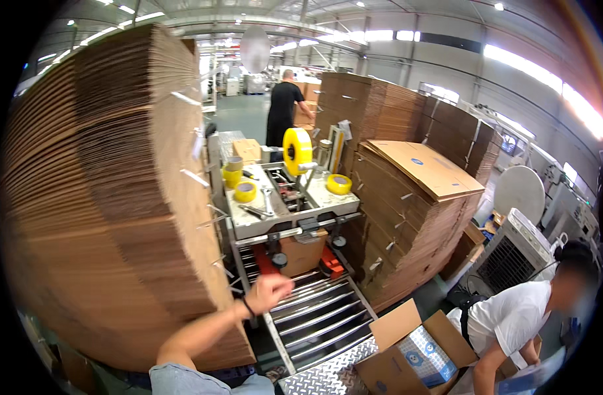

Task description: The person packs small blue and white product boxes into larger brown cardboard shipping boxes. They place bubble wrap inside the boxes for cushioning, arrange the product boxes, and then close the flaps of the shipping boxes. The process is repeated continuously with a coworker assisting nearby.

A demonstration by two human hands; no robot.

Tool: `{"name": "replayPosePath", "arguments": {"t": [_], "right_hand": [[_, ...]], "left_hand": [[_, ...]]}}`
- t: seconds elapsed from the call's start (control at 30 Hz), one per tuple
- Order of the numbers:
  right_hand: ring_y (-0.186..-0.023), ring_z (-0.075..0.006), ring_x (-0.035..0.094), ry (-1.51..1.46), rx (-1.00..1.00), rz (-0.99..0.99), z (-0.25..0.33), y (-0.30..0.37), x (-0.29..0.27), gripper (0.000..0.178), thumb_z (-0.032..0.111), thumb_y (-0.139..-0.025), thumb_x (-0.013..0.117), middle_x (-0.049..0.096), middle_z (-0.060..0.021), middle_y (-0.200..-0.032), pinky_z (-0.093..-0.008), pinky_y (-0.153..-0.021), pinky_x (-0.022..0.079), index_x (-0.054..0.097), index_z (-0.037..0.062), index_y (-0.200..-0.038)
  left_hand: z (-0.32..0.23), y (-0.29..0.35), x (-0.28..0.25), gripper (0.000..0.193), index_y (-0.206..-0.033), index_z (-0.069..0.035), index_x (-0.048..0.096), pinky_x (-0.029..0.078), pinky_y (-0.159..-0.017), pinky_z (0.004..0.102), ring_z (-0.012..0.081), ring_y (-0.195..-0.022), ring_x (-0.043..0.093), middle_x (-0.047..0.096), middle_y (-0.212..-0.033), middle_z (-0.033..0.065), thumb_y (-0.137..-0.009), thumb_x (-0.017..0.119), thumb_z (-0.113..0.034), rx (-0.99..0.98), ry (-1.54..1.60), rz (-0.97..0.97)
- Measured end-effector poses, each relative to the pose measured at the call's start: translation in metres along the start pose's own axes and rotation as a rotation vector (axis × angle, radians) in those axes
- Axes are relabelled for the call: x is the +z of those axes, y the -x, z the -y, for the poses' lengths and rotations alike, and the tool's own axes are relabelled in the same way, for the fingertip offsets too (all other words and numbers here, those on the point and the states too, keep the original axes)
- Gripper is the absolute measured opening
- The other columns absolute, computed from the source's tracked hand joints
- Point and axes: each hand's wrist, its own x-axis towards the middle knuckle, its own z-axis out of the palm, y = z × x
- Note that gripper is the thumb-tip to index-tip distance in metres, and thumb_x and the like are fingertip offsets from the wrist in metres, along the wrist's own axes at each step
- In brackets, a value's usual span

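Your left hand [272, 293], a dark band at its wrist, is in the lower middle of the frame, over the left side of the roller conveyor [321, 320]. Its fingers are bent and no item shows in them, though blur makes it hard to tell how far they close. Your right hand is out of view, so its state cannot be told. The sealed-looking brown carton [302, 255] sits at the centre of the frame, just above and right of your left hand, between red side guides [331, 263] beneath the taping machine [255, 228]. A large yellow tape roll [297, 151] stands upright above the machine. Flattened cardboard rises in a tall stack [110, 197] across the left of the frame. At lower right, an open box [392, 370] holds a blue-and-white package [425, 355], beside a co-worker in a white shirt [512, 315].
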Motion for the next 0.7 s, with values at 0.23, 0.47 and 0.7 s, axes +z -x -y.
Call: {"name": "replayPosePath", "arguments": {"t": [0.23,0.47,0.7], "right_hand": [[-0.078,-0.0371,0.066,0.074,-0.05,0.066,-0.012,0.05,0.031,0.038,0.032,-0.094,0.05,0.068,-0.0225,-0.085,-0.0479,-0.071,0.052,0.065,-0.0018,-0.103],[-0.083,-0.0397,0.067,0.114,-0.042,0.101,-0.025,0.084,0.058,0.036,0.03,-0.09,0.058,0.069,-0.025,-0.088,-0.0485,-0.073,0.053,0.066,-0.0019,-0.104],[-0.085,-0.0423,0.068,0.123,-0.034,0.094,-0.019,0.093,0.067,0.035,0.03,-0.088,0.063,0.069,-0.0276,-0.087,-0.0502,-0.074,0.053,0.069,-0.0026,-0.098]], "left_hand": [[-0.325,-0.09,-0.206,0.021,-0.101,-0.004,0.071,0.053,-0.068,0.0319,0.0223,-0.079,0.065,0.067,-0.084,0.0069,-0.081,0.073,0.002,0.963,-0.854,-0.461],[-0.42,-0.136,-0.362,0.028,-0.116,-0.019,0.073,0.039,-0.108,0.0419,0.0264,-0.123,0.05,0.063,-0.125,0.0097,-0.091,0.068,-0.031,0.542,-1.502,-0.282],[-0.428,-0.137,-0.375,0.02,-0.103,-0.013,0.075,0.037,-0.107,0.0431,0.0288,-0.117,0.054,0.066,-0.114,0.0072,-0.092,0.068,-0.029,0.366,-1.333,-0.059]]}}
